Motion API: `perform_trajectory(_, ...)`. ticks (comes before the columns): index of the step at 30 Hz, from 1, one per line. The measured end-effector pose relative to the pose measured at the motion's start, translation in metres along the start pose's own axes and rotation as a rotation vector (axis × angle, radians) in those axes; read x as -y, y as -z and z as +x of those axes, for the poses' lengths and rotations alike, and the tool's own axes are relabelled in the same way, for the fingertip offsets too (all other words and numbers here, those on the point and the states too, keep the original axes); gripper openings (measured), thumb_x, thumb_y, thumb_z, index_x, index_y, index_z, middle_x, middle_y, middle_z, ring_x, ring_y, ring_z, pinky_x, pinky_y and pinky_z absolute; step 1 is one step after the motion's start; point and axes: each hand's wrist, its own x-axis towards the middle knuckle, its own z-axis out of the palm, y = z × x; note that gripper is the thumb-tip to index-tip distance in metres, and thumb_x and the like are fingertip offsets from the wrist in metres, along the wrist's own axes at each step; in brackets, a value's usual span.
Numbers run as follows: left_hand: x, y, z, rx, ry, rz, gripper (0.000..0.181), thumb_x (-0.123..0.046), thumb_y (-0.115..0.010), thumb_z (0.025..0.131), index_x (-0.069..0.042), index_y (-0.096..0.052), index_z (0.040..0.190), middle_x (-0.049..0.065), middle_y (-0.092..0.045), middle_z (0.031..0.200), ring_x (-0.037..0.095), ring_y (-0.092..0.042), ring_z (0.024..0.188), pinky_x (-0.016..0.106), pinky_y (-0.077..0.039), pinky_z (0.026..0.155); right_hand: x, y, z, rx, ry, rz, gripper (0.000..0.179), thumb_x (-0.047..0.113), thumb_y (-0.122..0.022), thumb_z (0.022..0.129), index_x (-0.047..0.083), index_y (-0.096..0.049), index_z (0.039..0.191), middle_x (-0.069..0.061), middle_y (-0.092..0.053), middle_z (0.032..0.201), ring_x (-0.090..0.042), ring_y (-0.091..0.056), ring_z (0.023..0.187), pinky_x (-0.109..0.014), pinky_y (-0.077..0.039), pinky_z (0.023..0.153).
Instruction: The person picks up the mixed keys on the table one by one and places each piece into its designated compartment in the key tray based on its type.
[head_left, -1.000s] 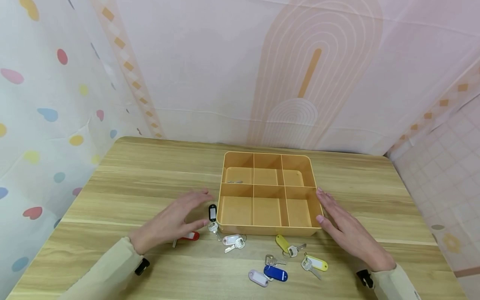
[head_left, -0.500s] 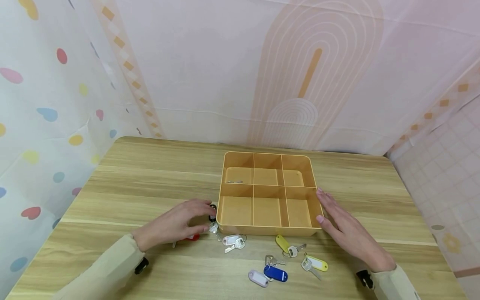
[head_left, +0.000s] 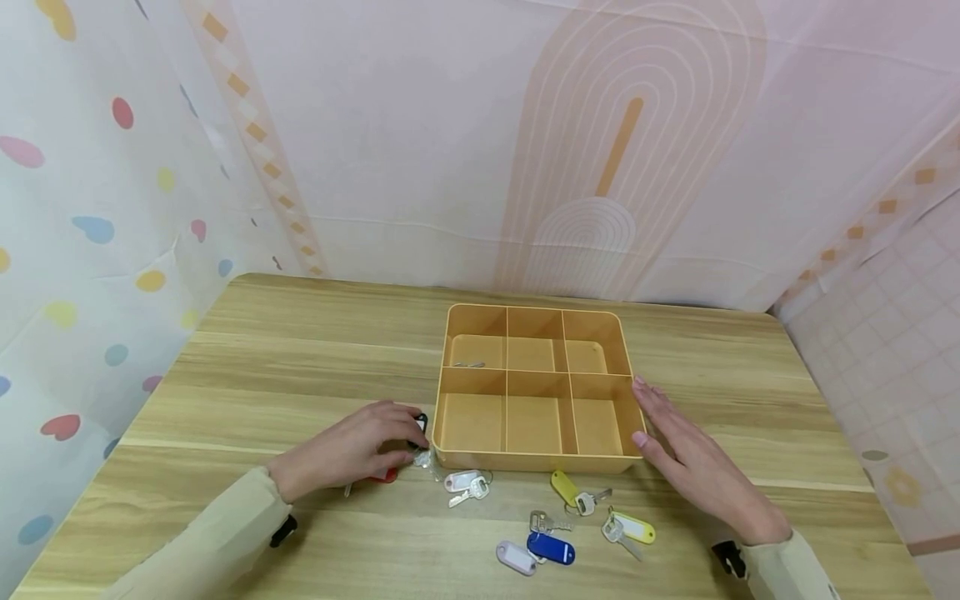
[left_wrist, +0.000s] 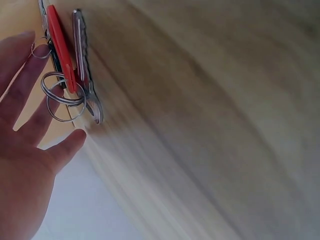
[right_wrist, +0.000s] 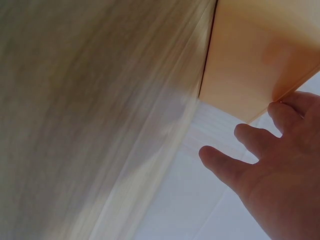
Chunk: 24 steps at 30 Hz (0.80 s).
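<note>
Black key tag (head_left: 422,422) sits left of centre in the lower half of the head view, just beside the orange tray (head_left: 540,462). Left hand (head_left: 356,446) is at it, fingers loose, thumb apart, no clear grip. Right hand (head_left: 705,475) rests straight-fingered against the tray. Tag's probably light, stiff, slickish plastic; I'd pinch the long edges.

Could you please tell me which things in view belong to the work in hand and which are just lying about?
Likely in the work:
divided box, the right grip against its side
black key tag, right at the left grip
perhaps the red key tag, close by that same grip

Just lying about, it seems:
whitish key tag
two yellow key tags
blue key tag
lilac key tag
</note>
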Motion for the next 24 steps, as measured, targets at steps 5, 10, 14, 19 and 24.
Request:
perform_trajectory(5, 0.003, 0.000, -0.002, -0.037, -0.021, 0.022, 0.017, -0.006, -0.078, 0.091, -0.015, -0.079, 0.105, -0.006, -0.074, 0.111, 0.029, -0.063, 0.123, 0.053, -0.047, 0.107, 0.000, 0.000, 0.000, 0.000, 0.000, 0.000, 0.066, 0.030, -0.050, 0.111, 0.019, -0.019, 0.167, -0.010, -0.020, 0.172, -0.040, -0.023, 0.154, -0.068, -0.027, 0.115)
perform_trajectory(10, 0.005, 0.000, -0.007, -0.066, 0.001, 0.066, 0.015, -0.007, -0.079, 0.090, -0.015, -0.079, 0.103, -0.005, -0.073, 0.110, 0.026, -0.064, 0.118, 0.051, -0.049, 0.104, 0.000, -0.001, 0.000, -0.002, 0.000, -0.002, 0.066, 0.029, -0.051, 0.110, 0.018, -0.019, 0.167, -0.010, -0.019, 0.172, -0.041, -0.023, 0.154, -0.069, -0.028, 0.114)
perform_trajectory(14, 0.005, -0.001, -0.009, -0.090, -0.009, 0.090, 0.012, -0.010, -0.081, 0.089, -0.016, -0.079, 0.099, -0.008, -0.072, 0.106, 0.025, -0.065, 0.115, 0.050, -0.050, 0.102, 0.000, -0.001, 0.000, -0.001, -0.001, -0.001, 0.066, 0.030, -0.050, 0.110, 0.019, -0.019, 0.167, -0.010, -0.019, 0.172, -0.041, -0.023, 0.154, -0.069, -0.027, 0.115)
perform_trajectory(19, 0.007, -0.003, -0.010, -0.111, -0.044, 0.093, 0.011, -0.011, -0.083, 0.087, -0.017, -0.078, 0.093, -0.011, -0.071, 0.101, 0.023, -0.067, 0.111, 0.053, -0.049, 0.103, 0.000, -0.001, 0.001, 0.000, -0.002, 0.004, 0.066, 0.030, -0.050, 0.111, 0.018, -0.019, 0.167, -0.010, -0.019, 0.172, -0.042, -0.022, 0.154, -0.069, -0.027, 0.115)
perform_trajectory(24, 0.006, -0.003, -0.011, -0.127, -0.050, 0.090, 0.013, -0.008, -0.083, 0.086, -0.019, -0.077, 0.089, -0.011, -0.070, 0.098, 0.020, -0.067, 0.108, 0.056, -0.047, 0.104, 0.000, -0.002, 0.001, -0.002, -0.001, 0.001, 0.066, 0.030, -0.050, 0.111, 0.018, -0.019, 0.167, -0.011, -0.019, 0.172, -0.042, -0.023, 0.154, -0.069, -0.027, 0.115)
